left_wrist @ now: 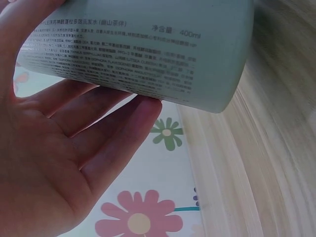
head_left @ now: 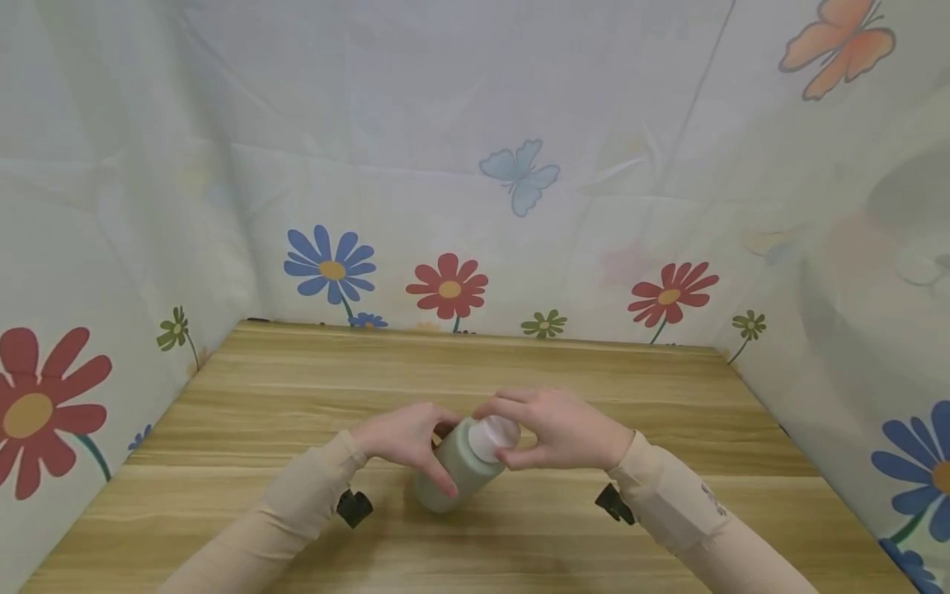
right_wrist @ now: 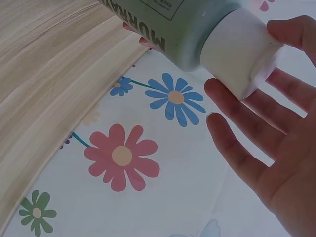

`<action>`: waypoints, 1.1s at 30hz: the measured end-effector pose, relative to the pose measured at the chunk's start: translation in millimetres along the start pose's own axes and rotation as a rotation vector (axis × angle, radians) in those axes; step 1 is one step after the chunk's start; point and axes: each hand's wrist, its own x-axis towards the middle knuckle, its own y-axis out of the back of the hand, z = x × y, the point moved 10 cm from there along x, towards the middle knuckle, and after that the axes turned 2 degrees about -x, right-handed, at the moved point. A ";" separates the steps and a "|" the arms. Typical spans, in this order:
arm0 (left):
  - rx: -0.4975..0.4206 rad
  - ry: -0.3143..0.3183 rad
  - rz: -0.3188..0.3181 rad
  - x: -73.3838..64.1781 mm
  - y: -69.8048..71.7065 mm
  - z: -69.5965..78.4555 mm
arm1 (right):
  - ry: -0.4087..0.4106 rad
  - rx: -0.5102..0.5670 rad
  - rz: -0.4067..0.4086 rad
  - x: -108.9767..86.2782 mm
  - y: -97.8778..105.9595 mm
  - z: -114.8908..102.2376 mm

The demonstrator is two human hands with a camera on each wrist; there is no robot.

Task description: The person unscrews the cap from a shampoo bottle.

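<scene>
A pale green bottle (head_left: 462,464) with a white cap (head_left: 485,439) leans to the right over the wooden table. Small printed text and "400ml" show on its side (left_wrist: 148,54) in the left wrist view. My left hand (head_left: 406,437) grips the bottle's body, thumb along the near side and fingers behind it. With thumb and fingers my right hand (head_left: 567,431) holds the white cap from the right. In the right wrist view the cap (right_wrist: 237,52) sits on the bottle's shoulder, between the thumb and fingers, with the lower fingers spread below it.
The wood-grain table (head_left: 297,379) extends all around the bottle. Behind it and at both sides hangs a white cloth (head_left: 401,198) printed with flowers and butterflies. A black clip (head_left: 354,507) hangs at the left wrist and another black clip (head_left: 615,503) at the right.
</scene>
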 end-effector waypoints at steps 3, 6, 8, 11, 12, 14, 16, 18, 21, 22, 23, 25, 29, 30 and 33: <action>0.006 -0.003 0.001 -0.1 0.5 -0.4 | 0.052 -0.019 0.007 0.6 0.7 -4.0; 0.011 -0.006 0.001 -0.3 0.0 -0.9 | 0.100 -0.051 0.003 0.4 -0.1 -7.8; 0.014 -0.012 0.000 -0.2 -0.6 -0.8 | 0.119 -0.070 -0.005 -0.1 -0.9 -9.6; 0.011 -0.022 -0.004 -0.4 -1.0 0.6 | 0.115 -0.073 -0.020 -0.6 -2.3 -9.7; 0.007 -0.023 -0.005 -0.6 -0.9 0.9 | 0.103 -0.065 -0.026 -0.5 -2.6 -9.1; 0.002 -0.026 -0.005 -1.0 -0.5 2.0 | 0.065 -0.038 -0.029 0.0 -2.2 -6.7; 0.002 -0.024 -0.004 -1.6 0.0 2.9 | 0.014 -0.025 -0.024 1.0 -1.4 -3.4; 0.006 -0.018 -0.001 -1.8 0.7 3.5 | -0.032 -0.030 -0.007 2.1 0.1 -0.3; 0.017 -0.007 0.000 -1.5 1.0 3.8 | -0.086 -0.067 -0.003 4.0 -1.1 3.7; 0.019 -0.002 0.001 -1.4 1.1 3.5 | -0.097 -0.079 -0.007 4.6 -1.7 4.0; 0.020 0.002 0.000 -1.2 1.0 3.2 | -0.103 -0.087 -0.010 5.2 -2.3 3.8; 0.019 0.001 -0.002 -0.9 0.6 2.9 | -0.112 -0.099 -0.026 5.8 -4.0 3.0; 0.015 0.002 -0.001 -1.1 0.7 2.4 | -0.102 -0.105 -0.025 6.6 -3.2 -0.8; 0.014 0.002 0.000 -1.2 0.8 2.2 | -0.100 -0.103 -0.025 6.6 -3.1 -1.3; 0.008 0.009 0.001 -1.4 0.7 1.4 | -0.091 -0.100 -0.022 6.8 -2.6 -2.2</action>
